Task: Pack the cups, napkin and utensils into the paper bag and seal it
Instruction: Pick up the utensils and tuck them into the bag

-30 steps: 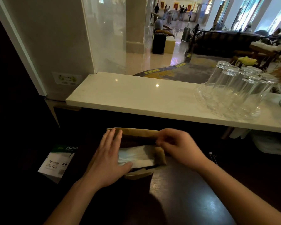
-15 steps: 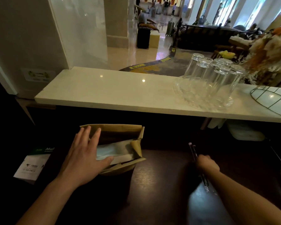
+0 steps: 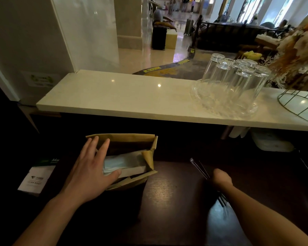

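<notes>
Left hand (image 3: 89, 172): spread flat over the bag's mouth, thumb on the napkin, gripping nothing.
Right hand (image 3: 221, 179): curled down on the utensils (image 3: 201, 168); whether it has closed on them, I cannot tell.
Utensils: thin, dark, lying on the dark table (image 3: 167, 189), right of the bag; probably light, stiff and slick, best pinched mid-length.
Bag (image 3: 121, 139): open brown paper, soft, creases easily; steady it by the rim.
Napkin (image 3: 124, 161): pale, already inside.

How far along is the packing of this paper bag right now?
Partly done. The napkin already sits inside the open paper bag, steadied by the left hand. The right hand is closing on the utensils on the dark table. Whether cups are inside cannot be seen. Utensils and sealing remain.
</notes>
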